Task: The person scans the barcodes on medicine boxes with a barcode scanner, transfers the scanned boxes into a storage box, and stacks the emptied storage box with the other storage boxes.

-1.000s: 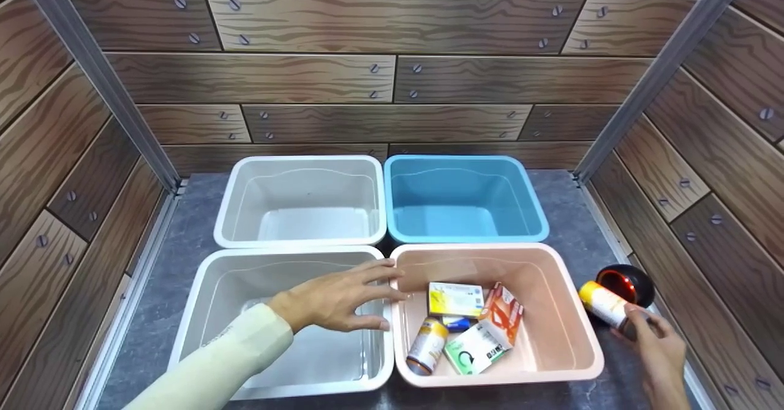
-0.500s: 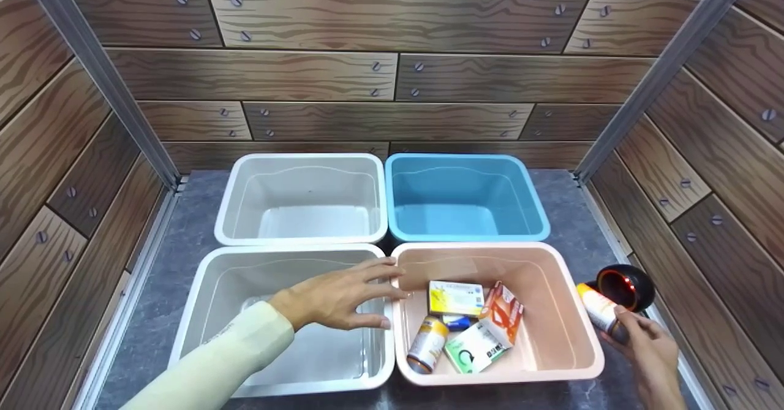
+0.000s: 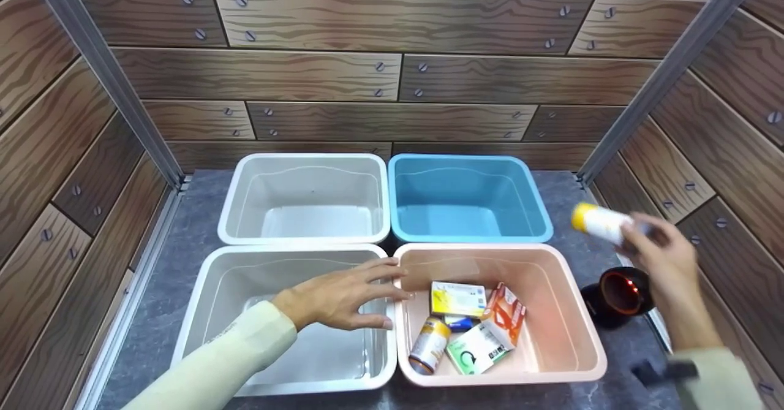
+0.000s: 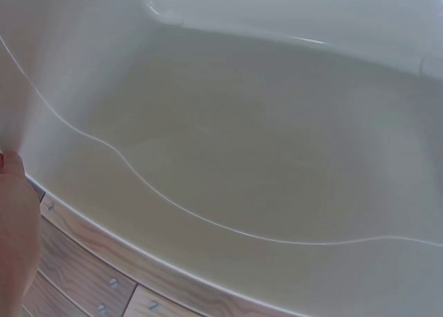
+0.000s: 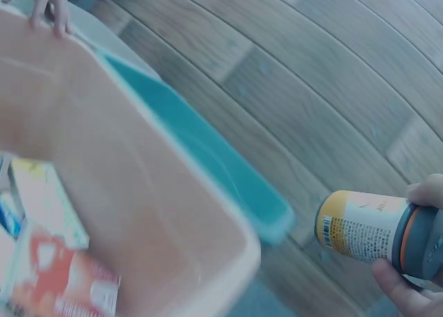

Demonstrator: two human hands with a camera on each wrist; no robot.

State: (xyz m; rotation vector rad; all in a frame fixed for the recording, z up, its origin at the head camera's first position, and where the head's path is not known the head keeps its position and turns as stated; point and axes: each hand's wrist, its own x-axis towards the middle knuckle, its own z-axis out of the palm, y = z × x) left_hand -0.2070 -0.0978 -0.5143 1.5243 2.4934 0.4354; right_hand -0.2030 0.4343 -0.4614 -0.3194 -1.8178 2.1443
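Observation:
My right hand grips a pill bottle by its dark cap end, held on its side in the air beyond the pink bin's right edge. The right wrist view shows the bottle's yellow-and-white label, with thumb and fingers round the cap. Below that hand a black barcode scanner glows red inside its round head. My left hand, fingers spread and fairly straight, lies over the meeting rims of the front grey bin and the pink bin, fingertips at the pink rim.
Inside the pink bin lie another yellow-topped bottle, a yellow-white box, a red box, a green-white box and a blue item. Behind stand a grey bin and a blue bin. Wood-patterned walls enclose the table.
My right hand has lifted the bottle up and away from beside the scanner, after turning it slightly there. The left hand has stayed in place.

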